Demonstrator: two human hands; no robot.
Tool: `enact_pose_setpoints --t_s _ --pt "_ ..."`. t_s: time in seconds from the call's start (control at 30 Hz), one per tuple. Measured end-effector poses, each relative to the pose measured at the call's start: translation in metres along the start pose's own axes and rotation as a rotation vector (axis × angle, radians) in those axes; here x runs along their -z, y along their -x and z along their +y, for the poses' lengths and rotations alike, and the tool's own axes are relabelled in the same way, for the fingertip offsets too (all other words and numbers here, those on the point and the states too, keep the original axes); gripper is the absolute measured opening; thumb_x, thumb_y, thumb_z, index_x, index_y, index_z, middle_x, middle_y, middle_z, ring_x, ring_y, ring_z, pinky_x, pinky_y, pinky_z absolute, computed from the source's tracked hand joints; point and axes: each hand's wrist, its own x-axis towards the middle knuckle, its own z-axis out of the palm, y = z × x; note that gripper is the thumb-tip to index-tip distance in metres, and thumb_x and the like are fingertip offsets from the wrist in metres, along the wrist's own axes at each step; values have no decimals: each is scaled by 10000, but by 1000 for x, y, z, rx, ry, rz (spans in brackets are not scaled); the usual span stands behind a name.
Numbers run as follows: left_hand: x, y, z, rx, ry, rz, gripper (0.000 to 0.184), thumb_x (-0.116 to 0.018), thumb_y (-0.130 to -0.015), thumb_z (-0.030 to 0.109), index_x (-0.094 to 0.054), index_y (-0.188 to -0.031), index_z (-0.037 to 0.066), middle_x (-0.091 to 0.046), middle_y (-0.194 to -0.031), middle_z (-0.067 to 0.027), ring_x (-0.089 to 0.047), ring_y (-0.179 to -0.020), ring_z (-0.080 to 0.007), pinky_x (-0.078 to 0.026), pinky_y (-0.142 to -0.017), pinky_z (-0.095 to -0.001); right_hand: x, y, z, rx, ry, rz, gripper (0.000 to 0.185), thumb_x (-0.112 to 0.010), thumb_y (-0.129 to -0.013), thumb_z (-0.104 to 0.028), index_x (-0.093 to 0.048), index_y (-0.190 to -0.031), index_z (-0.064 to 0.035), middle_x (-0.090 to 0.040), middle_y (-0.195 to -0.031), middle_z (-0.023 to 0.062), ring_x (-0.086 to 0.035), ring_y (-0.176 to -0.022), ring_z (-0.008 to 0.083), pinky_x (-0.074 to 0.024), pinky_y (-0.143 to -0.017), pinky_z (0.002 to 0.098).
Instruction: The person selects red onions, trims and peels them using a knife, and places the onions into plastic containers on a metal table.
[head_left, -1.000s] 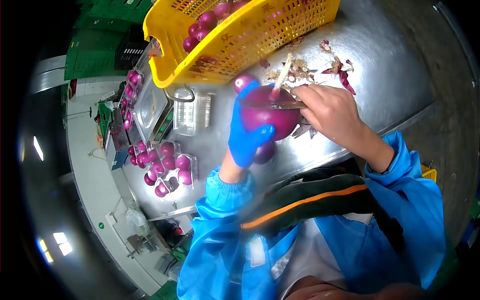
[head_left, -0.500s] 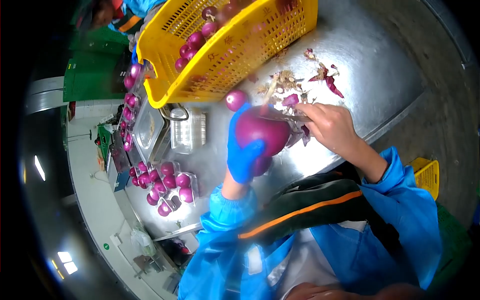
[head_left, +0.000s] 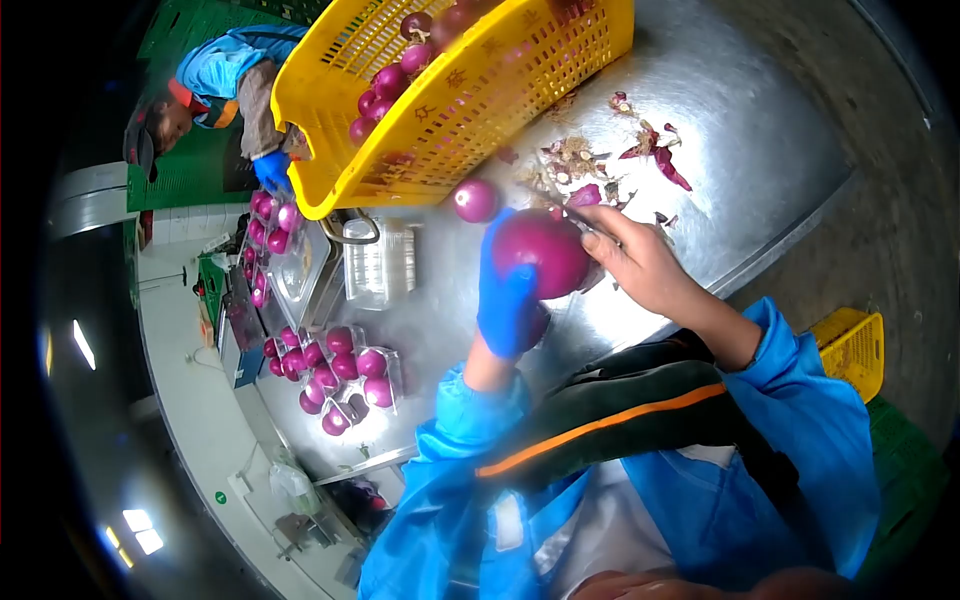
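Note:
My left hand, in a blue glove, is wrapped round a large red onion above the steel table. My bare right hand is closed on a knife, whose blade shows only in part beside the onion's upper right side. Part of another purple, onion-like thing shows below the left hand, mostly hidden. A smooth red onion lies on the table left of the held one. Dry skins and root trimmings are scattered just beyond my hands.
A yellow crate with red onions stands at the far side. Clear trays of onions sit at the left, near stacked empty clear trays. A co-worker is at the upper left. Another yellow basket stands at the right.
The held onion has shifted slightly right with my left hand. The knife blade, across the onion's top before, now sits at its upper right side. The co-worker has come further into view.

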Motion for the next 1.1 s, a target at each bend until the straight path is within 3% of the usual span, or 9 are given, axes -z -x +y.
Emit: enact_pose_setpoints --t_s 0.07,0.17,0.27,0.57,0.6,0.73,0.87,1.0,1.1 --pt "2 -1 -3 -124 -99 15 840 -735 -809 413 -302 -1438 63 -473 -1357 -153 -518 -1224 -300 -460 -1008 -426 3 3 1 232 341 167 309 -625 -859 -96 -615 -1165 -56 -672 -903 151 -675 -758 290 -515 -636 374" --pt "0 1 -4 -220 -193 25 892 -774 -789 371 -266 -1458 71 -446 -1383 -159 -496 -1252 -304 -444 -1030 -437 9 5 4 377 621 202 327 -642 -806 -67 -629 -1132 -64 -680 -925 134 -667 -772 313 -530 -662 378" --pt "-9 3 0 -274 -262 18 904 -776 -787 378 -256 -1461 74 -437 -1391 -161 -477 -1273 -304 -434 -1039 -440 5 3 3 257 739 162 310 -641 -788 -56 -639 -1098 -59 -681 -933 131 -663 -779 321 -535 -679 385" --pt "-9 -6 8 -279 -157 -5 950 -805 -744 360 -250 -1465 87 -394 -1442 -165 -439 -1309 -317 -407 -1064 -457 14 14 25 275 438 273 282 -597 -890 -89 -628 -1164 -30 -682 -883 141 -672 -737 260 -512 -639 329" --pt "-12 -5 9 -268 -152 -11 955 -808 -739 357 -250 -1465 87 -391 -1447 -167 -434 -1314 -318 -402 -1069 -458 18 12 6 79 235 178 284 -577 -949 -146 -611 -1194 -5 -669 -832 105 -646 -746 166 -488 -662 293" --pt "-16 -7 6 -227 -187 -84 971 -818 -729 355 -246 -1467 87 -390 -1454 -173 -424 -1325 -319 -386 -1083 -461 21 -8 -1 14 -216 119 281 -605 -962 -182 -596 -1167 9 -596 -849 1 -560 -801 68 -460 -722 242" --pt "-9 -9 -5 -193 -212 -122 928 -794 -753 382 -267 -1457 84 -408 -1442 -177 -449 -1304 -316 -395 -1075 -463 15 -24 4 70 -191 69 131 -674 -895 -95 -573 -929 -19 -582 -849 10 -562 -782 85 -479 -706 246" --pt "6 -15 -13 -115 58 -26 877 -771 -773 406 -308 -1436 68 -449 -1407 -162 -483 -1274 -311 -412 -1056 -451 36 -1 -3 -108 -412 -216 208 -712 -841 -100 -601 -995 -15 -581 -840 7 -541 -736 73 -463 -647 232" --pt "22 -18 -1 -125 -216 -98 938 -819 -727 343 -297 -1453 63 -438 -1420 -154 -479 -1279 -304 -410 -1055 -434 43 -8 15 -120 -54 48 324 -705 -853 -180 -627 -1136 -42 -611 -773 32 -614 -747 94 -495 -663 251"
